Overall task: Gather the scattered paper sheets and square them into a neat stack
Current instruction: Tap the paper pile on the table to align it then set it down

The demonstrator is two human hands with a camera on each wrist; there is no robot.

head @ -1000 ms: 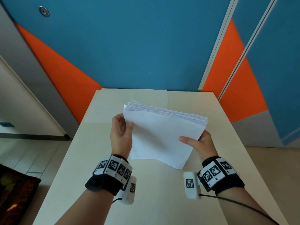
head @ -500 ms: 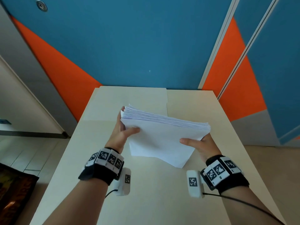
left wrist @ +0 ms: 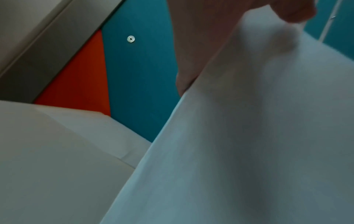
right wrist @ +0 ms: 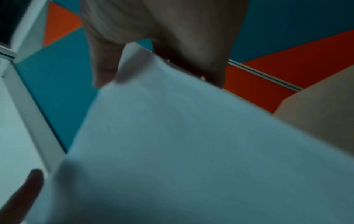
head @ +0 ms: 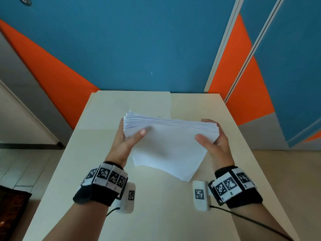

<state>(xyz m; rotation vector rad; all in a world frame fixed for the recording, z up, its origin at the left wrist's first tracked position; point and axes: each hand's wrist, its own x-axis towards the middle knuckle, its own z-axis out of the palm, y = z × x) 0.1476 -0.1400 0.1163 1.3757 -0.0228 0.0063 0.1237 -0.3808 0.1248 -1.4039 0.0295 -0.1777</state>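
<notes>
Thick stack of white paper sheets (head: 166, 145) held tilted above pale beige rectangular tabletop (head: 156, 214), between 2 hands. Left hand (head: 127, 141) gripped left edge, thumb on top sheet. Right hand (head: 212, 143) gripped right edge, thumb on top. Far edges of sheets slightly fanned.

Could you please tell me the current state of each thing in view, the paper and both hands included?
paper stack: gathered, held upright above the table, top edges still slightly fanned at the left corner.
left hand: grips the stack's left side, thumb on the front.
right hand: grips the right side, thumb on the front.
table: bare where visible.
</notes>
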